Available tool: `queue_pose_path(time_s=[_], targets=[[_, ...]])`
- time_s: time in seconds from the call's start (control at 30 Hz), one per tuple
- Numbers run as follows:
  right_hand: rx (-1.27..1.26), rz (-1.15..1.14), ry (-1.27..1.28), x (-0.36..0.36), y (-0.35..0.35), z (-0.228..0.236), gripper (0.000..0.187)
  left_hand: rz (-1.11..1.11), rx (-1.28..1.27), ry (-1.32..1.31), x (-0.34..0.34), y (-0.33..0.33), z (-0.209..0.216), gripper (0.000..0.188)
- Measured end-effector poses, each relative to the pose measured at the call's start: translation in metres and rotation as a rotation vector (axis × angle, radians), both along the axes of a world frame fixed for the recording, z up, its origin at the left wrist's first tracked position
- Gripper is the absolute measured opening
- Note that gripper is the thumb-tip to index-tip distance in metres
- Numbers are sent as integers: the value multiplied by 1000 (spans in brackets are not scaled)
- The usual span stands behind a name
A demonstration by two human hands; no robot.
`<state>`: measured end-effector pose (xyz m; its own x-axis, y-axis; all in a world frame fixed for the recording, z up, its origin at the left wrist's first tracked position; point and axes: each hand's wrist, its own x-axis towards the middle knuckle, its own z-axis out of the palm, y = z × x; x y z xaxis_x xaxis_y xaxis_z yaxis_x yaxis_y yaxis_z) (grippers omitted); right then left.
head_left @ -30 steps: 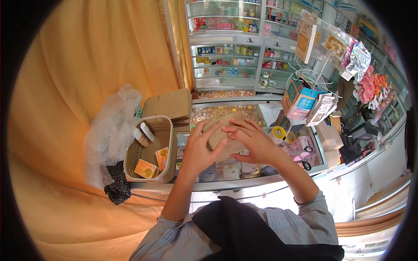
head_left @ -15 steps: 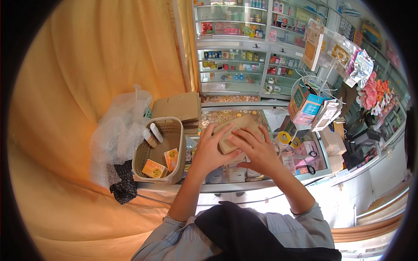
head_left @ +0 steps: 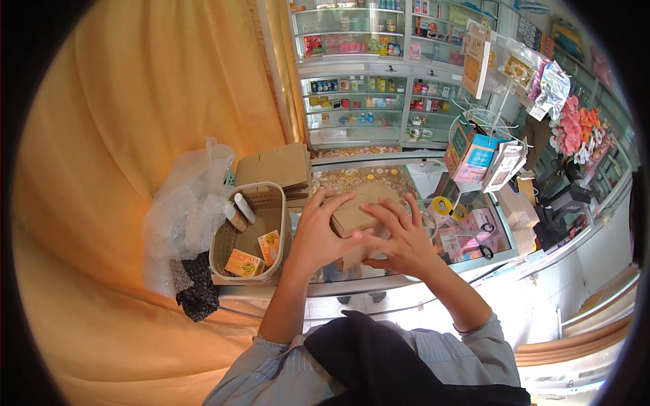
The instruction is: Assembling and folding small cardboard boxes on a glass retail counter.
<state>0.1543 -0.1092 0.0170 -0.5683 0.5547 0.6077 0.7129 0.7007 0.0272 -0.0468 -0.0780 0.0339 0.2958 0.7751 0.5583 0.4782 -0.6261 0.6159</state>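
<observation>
A small brown cardboard box [head_left: 359,204] is held between my two hands above the glass counter. My left hand [head_left: 317,230] grips its left side, thumb reaching toward the near edge. On the right, the fingers of my right hand [head_left: 403,242] curve over the box's top and near side, with the thumb low beside a flap [head_left: 353,257] that hangs toward me. Part of the box is hidden behind my fingers. Left of my left hand stands a beige plastic basket [head_left: 283,220], holding two orange-and-white small boxes [head_left: 245,262] and two slim bottles [head_left: 244,207].
Flat cardboard pieces [head_left: 274,168] are stacked behind the basket. Bubble wrap [head_left: 186,213] and black crinkled material [head_left: 198,287] lie to its left. Yellow tape rolls [head_left: 442,207] and black-handled scissors [head_left: 485,252] are on the right. A wire display rack [head_left: 484,128] rises at far right.
The cardboard box has gone from nearly flat to a raised shape, with a flap now folded down toward me. Both hands remain on it, fingers slightly shifted.
</observation>
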Motion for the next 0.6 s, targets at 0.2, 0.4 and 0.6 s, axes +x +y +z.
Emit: queue_pose_path(time_s=[0.2,0.4,0.6], targets=[[84,-30,26,1,-7,-24,84,-7,40,-6,2,-12,0,65],[177,-33,6,-3,-8,-34,76,8,22,9,-1,-18,0,65],[41,100,84,-4,-19,-10,81,-156,-95,-20,-23,-11,8,64]])
